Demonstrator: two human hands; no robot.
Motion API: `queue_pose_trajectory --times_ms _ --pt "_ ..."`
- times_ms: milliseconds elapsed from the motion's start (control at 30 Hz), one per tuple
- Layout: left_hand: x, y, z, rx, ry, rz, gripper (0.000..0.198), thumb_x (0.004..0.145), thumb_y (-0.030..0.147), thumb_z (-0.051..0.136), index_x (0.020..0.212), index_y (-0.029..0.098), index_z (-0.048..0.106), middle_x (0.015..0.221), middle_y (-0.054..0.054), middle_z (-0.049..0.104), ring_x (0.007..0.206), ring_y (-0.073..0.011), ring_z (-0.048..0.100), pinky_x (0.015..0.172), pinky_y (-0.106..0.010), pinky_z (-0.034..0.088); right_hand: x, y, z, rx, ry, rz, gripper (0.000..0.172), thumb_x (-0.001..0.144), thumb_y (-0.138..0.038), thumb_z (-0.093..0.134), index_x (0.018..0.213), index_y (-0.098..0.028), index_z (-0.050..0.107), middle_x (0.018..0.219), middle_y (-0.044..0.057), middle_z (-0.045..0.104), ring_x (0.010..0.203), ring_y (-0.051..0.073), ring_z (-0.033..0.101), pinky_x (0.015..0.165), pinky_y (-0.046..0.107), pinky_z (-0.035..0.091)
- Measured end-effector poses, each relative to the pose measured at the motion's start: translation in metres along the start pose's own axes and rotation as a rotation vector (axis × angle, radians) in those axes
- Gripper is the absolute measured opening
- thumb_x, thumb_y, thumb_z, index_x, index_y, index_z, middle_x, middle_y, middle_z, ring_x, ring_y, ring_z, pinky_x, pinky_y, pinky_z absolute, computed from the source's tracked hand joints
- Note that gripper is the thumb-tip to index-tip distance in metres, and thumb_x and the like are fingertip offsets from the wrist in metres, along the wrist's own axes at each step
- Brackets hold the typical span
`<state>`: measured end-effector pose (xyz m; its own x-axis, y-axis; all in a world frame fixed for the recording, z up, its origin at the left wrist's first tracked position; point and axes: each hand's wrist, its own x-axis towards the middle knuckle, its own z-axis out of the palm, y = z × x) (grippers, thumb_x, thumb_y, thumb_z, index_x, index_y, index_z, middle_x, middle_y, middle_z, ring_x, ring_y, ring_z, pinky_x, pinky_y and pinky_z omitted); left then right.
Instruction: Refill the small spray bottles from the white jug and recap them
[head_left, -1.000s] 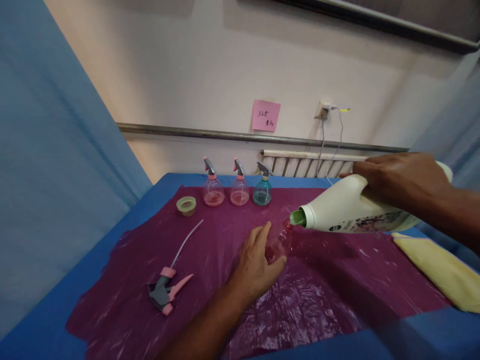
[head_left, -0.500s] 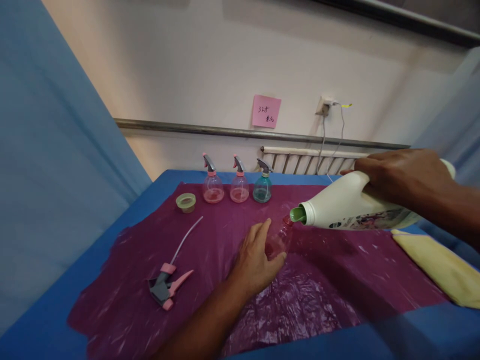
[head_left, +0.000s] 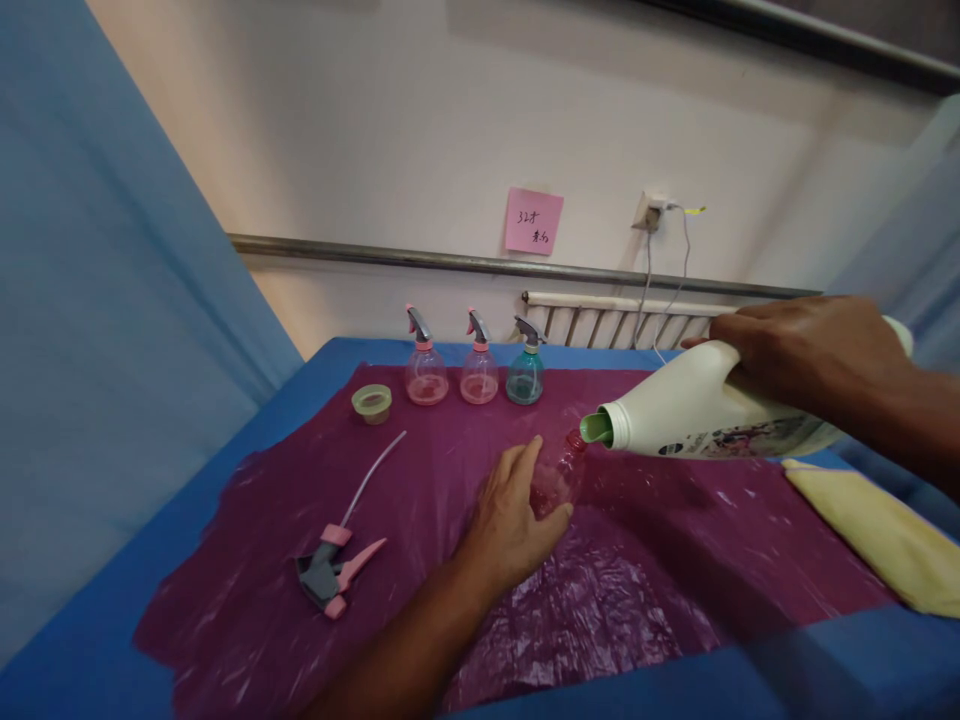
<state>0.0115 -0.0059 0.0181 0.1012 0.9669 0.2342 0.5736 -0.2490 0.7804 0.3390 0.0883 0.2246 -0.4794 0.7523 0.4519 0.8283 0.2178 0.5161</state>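
My left hand [head_left: 514,510] is wrapped around the side of a clear pink spray bottle body [head_left: 559,478], which has no spray head on it. It leans to the right, with its open neck under the green spout of a cream detergent jug [head_left: 697,405]. My right hand [head_left: 817,345] grips the jug by its handle and holds it almost level, mouth to the left. Any stream between spout and neck is too small to make out. Left of my left hand lies a loose grey and pink spray head [head_left: 326,572] with its tube.
Two pink spray bottles [head_left: 427,375] and a teal one [head_left: 524,375] stand at the back beside a pale green cap [head_left: 372,402]. A yellow cloth [head_left: 877,535] lies at right. Purple plastic sheeting [head_left: 255,530] covers the blue table. Behind are a wall and a radiator.
Both hands and the jug keep their places. The inside of the pink bottle body looks more mottled than before.
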Motion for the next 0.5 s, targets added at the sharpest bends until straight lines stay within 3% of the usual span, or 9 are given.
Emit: queue_pose_trajectory --times_ms 233,500 --pt "0.0005 -0.0013 0.0016 -0.008 0.007 0.003 0.09 0.09 0.037 0.081 0.172 0.025 0.047 0.164 -0.015 0.058 0.153 -0.0359 0.058 0.132 -0.054 0.046 0.002 -0.0016 -0.0065 -0.037 -0.06 -0.003 0.033 0.102 -0.05 0.053 0.1 -0.033 0.081 0.114 0.002 0.088 0.087 0.029 0.077 0.057 0.034 0.025" --pt "0.0001 0.0009 -0.0001 -0.002 -0.005 -0.006 0.089 0.091 0.038 0.08 0.173 0.026 0.046 0.164 -0.014 0.058 0.153 -0.0346 0.058 0.132 -0.055 0.047 0.0012 -0.002 -0.004 -0.069 -0.041 -0.005 0.032 0.103 -0.05 0.055 0.103 -0.032 0.081 0.116 0.002 0.088 0.087 0.03 0.079 0.057 0.035 0.025"
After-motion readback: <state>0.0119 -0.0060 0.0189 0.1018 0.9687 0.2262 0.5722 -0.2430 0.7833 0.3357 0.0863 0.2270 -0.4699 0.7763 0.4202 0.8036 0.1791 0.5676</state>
